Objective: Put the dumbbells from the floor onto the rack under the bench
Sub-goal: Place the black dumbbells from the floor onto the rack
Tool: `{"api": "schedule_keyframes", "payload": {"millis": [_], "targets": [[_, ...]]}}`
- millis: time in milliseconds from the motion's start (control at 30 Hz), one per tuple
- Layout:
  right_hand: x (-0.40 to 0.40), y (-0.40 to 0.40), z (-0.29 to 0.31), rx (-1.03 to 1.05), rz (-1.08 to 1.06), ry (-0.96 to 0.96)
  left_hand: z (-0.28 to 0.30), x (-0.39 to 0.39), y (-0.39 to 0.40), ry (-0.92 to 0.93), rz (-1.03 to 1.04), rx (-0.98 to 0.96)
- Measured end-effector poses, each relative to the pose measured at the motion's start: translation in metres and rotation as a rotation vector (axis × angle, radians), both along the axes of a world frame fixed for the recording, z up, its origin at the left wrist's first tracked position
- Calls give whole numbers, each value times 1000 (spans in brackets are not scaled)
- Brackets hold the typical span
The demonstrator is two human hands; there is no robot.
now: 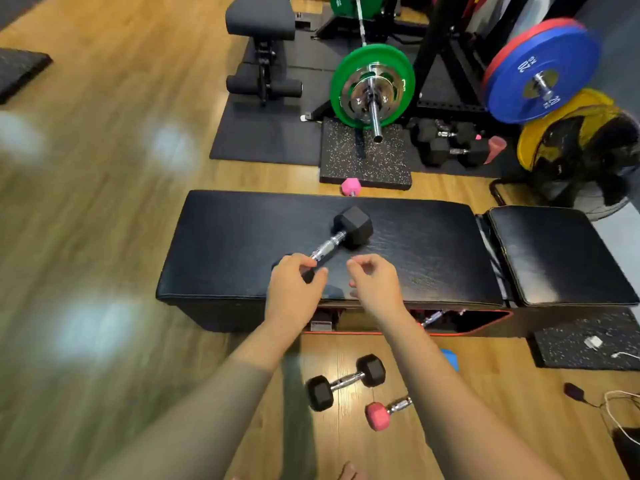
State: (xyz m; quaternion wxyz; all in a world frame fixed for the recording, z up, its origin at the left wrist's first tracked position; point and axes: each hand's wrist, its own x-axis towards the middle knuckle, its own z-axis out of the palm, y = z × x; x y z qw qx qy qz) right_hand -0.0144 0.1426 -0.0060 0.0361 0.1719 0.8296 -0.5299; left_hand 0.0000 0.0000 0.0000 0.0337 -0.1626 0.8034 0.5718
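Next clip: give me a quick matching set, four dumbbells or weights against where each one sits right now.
Things:
1. black dumbbell at the hands
2. second black dumbbell
3. pink dumbbell by the right forearm
4. green plate

Places:
A. on a barbell behind the bench
B. on top of the bench pad
C. floor, nearest the camera
D. floor, just in front of the bench

Pairs: 1-B, 2-D, 3-C, 4-A

1. A gym, with a black padded bench [242, 244] on wood flooring.
2. Behind the bench, a barbell with a green plate [372, 86] rests beside a black rack frame [446, 46].
3. Right of it hangs a blue plate [540, 71]; hex dumbbells [450, 143] lie below.
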Motion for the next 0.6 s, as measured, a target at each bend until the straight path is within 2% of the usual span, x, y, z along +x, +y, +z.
{"api": "schedule_keyframes", "payload": {"millis": [67,133,167,267,333,400,500,600], "targets": [[-22,-4,-23,-208,-100,-57,-28,-8,16,-23,106,166],[-48,-4,-47,-334,-185,-101,-52,-13,30,30,146,175],[-58,-5,-60,-366,-197,-105,-66,-13,34,102,114,53],[-84,-6,-95,-399,-187,-148,-98,-19,25,442,57,-553],[-99,-7,-118,-428,-172,-204,-121,-28,10,483,66,-703],[-107,-8,-137,-500,-144,-223,-145,-32,-7,424,72,-647],[-119,-7,-154,-543,-113,-189,-176,-30,-23,379,45,-309],[-127,-12,-162,-603,-117,-162,-192,-30,-28,379,17,-153]]}}
